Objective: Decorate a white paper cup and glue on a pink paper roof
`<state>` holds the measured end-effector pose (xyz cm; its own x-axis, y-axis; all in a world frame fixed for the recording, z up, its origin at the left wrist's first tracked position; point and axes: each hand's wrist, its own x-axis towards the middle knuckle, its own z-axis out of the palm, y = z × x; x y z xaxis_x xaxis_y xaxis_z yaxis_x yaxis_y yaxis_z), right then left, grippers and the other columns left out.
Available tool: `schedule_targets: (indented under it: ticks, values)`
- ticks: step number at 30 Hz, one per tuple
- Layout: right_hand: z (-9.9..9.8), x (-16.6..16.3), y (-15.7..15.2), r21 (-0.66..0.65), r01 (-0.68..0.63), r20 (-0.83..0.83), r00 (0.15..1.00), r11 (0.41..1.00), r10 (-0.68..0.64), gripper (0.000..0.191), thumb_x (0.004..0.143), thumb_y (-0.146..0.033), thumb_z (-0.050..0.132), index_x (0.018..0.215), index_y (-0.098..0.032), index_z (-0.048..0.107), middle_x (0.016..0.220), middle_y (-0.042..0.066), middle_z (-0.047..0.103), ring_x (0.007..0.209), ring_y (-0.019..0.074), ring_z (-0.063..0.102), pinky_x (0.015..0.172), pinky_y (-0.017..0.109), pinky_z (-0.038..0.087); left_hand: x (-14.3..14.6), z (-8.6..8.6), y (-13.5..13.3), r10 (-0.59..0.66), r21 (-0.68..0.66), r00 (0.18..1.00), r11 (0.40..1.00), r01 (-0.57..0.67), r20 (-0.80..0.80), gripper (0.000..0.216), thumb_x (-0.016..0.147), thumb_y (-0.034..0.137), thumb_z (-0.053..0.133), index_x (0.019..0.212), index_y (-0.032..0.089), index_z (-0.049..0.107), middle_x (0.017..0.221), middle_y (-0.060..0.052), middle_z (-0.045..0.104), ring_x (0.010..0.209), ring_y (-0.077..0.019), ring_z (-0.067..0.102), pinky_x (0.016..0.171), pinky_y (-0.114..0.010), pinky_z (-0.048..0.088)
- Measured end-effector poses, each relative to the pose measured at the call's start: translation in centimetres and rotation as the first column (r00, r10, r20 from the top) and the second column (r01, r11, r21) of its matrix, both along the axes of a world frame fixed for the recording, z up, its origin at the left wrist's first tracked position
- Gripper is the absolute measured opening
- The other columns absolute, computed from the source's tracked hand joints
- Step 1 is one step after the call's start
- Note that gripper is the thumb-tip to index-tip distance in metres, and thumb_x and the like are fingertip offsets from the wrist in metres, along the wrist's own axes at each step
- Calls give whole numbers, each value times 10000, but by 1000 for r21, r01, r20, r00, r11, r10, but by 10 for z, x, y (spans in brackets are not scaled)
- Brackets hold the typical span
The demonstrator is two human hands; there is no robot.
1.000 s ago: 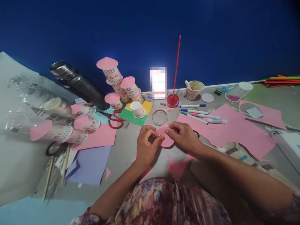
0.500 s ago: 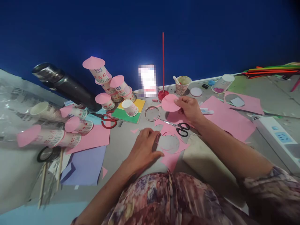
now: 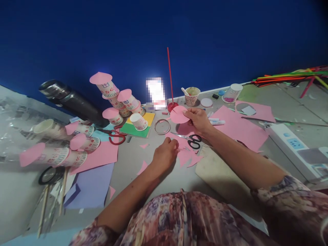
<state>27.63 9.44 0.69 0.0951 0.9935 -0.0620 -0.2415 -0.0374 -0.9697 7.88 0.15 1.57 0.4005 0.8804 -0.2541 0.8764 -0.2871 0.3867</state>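
Note:
My right hand [image 3: 198,119] holds a pink paper circle [image 3: 178,114] with a cut slit, lifted above the grey table near a red dish [image 3: 172,106] with a red stick standing in it. My left hand [image 3: 165,155] rests on the table with fingers curled on pink paper scraps [image 3: 188,158]. Black-handled scissors [image 3: 193,141] lie between the two hands. A metal ring [image 3: 162,126] lies just left of the circle.
Paper cups with pink cone roofs [image 3: 116,102] are stacked at the back left, more cups [image 3: 61,147] lie on their sides at far left. Red scissors [image 3: 115,136], pink sheets [image 3: 238,126], a purple sheet [image 3: 89,186], markers, coloured sticks [image 3: 289,77], a power strip [image 3: 294,143].
My right hand lifted the pink circle away from my left hand and holds it up. My left hand stayed low and moved onto the pink scraps.

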Motion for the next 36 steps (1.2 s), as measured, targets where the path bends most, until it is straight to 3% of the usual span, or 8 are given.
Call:
schedule_targets:
  ticks: [10, 16, 21, 25, 27, 29, 32, 36]
  values:
    - [-11, -9, -8, -140, -112, 92, 988, 984, 125, 404, 661, -485, 899, 642, -210, 604, 418, -52, 548, 349, 87, 449, 322, 190, 325, -4, -2, 1, 4, 34, 991, 999, -8, 133, 258, 858, 70, 561, 1046, 218, 659, 1086, -64, 684, 950, -217, 661, 832, -329, 498]
    - [-13, -7, -7, -145, -65, 114, 990, 987, 82, 367, 711, -491, 862, 696, -213, 622, 411, -62, 549, 339, 97, 466, 314, 193, 349, -10, 3, 10, 33, 40, 976, 998, -43, 217, 240, 882, 129, 601, 1100, 226, 625, 1078, -49, 670, 943, -209, 641, 842, -335, 493]
    - [-13, -14, -12, -136, -102, 58, 992, 985, 111, 419, 701, -560, 841, 705, -214, 604, 436, -65, 547, 355, 81, 449, 325, 183, 327, -19, 10, -11, 156, 40, 975, 986, -165, 157, 283, 895, 374, 739, 1085, 235, 582, 1137, -43, 639, 941, -226, 651, 789, -350, 496]
    - [-18, -25, -19, -158, -170, 57, 982, 973, 181, 412, 664, -522, 870, 694, -208, 605, 413, -53, 559, 334, 87, 448, 312, 186, 330, -11, 7, -29, -13, 1, 1000, 1000, 13, -11, 429, 899, 424, 762, 1252, 248, 593, 1232, -76, 629, 1035, -279, 671, 830, -384, 517]
    - [-20, -26, -20, -160, -172, 65, 981, 972, 184, 411, 658, -511, 876, 693, -208, 601, 407, -57, 557, 333, 86, 453, 318, 185, 349, -4, 3, -32, -75, 1, 995, 997, 75, -59, 350, 961, 372, 688, 1269, 227, 607, 1257, -108, 614, 1080, -296, 662, 862, -399, 523]
    - [-20, -26, -21, -155, -169, 74, 981, 973, 182, 411, 666, -509, 872, 686, -210, 590, 409, -61, 557, 339, 82, 458, 322, 178, 349, -2, -1, -31, -97, -23, 994, 995, 95, -60, 203, 1017, 243, 557, 1199, 203, 637, 1229, -122, 622, 1075, -280, 656, 884, -394, 522]
    - [-18, -24, -21, -152, -175, 93, 977, 973, 190, 397, 685, -495, 867, 686, -209, 592, 404, -58, 560, 333, 79, 452, 312, 172, 323, -12, 2, -31, -168, -90, 986, 982, 165, -21, 245, 980, 70, 473, 1077, 191, 663, 1155, -107, 657, 1027, -236, 656, 897, -355, 510]
    - [-16, -24, -22, -160, -193, 106, 972, 968, 212, 373, 707, -459, 871, 682, -207, 596, 401, -51, 562, 335, 85, 467, 312, 172, 323, -37, 21, -41, -366, -233, 926, 896, 379, 97, 182, 976, 127, 561, 869, 219, 675, 910, -16, 672, 874, -171, 665, 783, -263, 483]
